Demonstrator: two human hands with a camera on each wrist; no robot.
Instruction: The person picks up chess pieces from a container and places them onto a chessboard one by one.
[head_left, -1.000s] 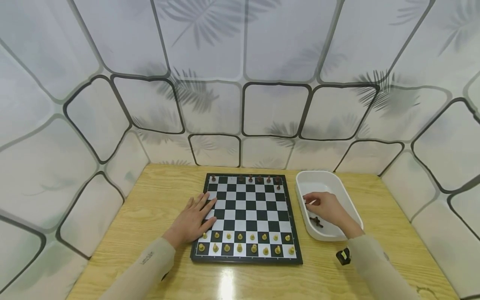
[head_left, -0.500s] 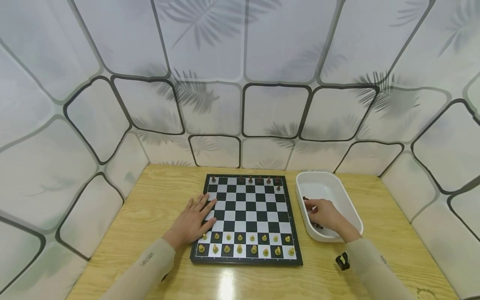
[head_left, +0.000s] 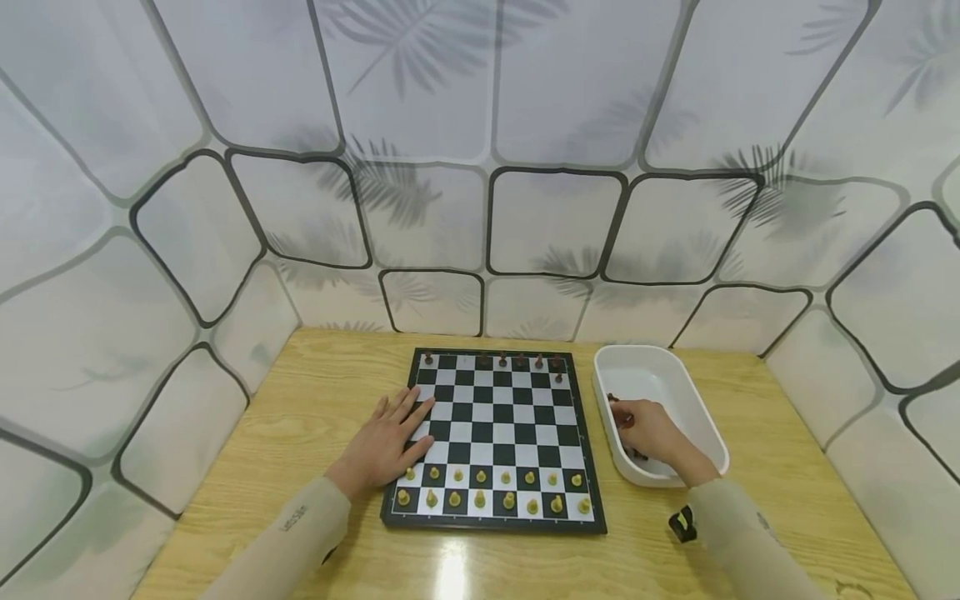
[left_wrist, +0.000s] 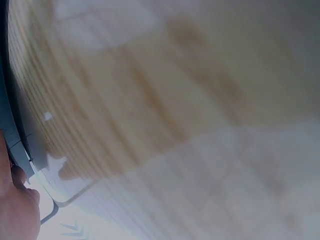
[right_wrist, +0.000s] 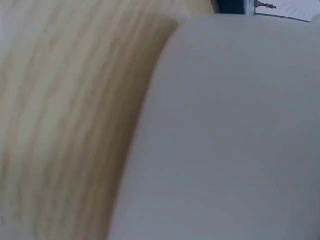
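Observation:
My left hand [head_left: 382, 442] lies flat with spread fingers across the left edge of a black-and-white chessboard [head_left: 491, 417]. Part of it shows at the lower left of the left wrist view. My right hand [head_left: 652, 429] reaches into a white plastic tub [head_left: 701, 400], and its thumb and fingertips pinch a dark red chess piece [head_left: 628, 420], mostly hidden by the fingers. Other dark red pieces lie in the tub beside and under this hand. In the right wrist view, the pale tub wall [right_wrist: 225, 130] covers most of the picture and hides the fingers.
Two rows of yellow chess pieces [head_left: 480, 498] stand along the board's near side. Several dark red pieces [head_left: 503, 360] stand on the far row, with one dark red pawn [head_left: 558, 377] before them. A patterned cloth wall [head_left: 555, 221] encloses the wooden table [head_left: 315, 375].
My right hand has lowered deeper into the tub, and its fingertips have closed around a dark red chess piece. My left hand has stayed still on the board.

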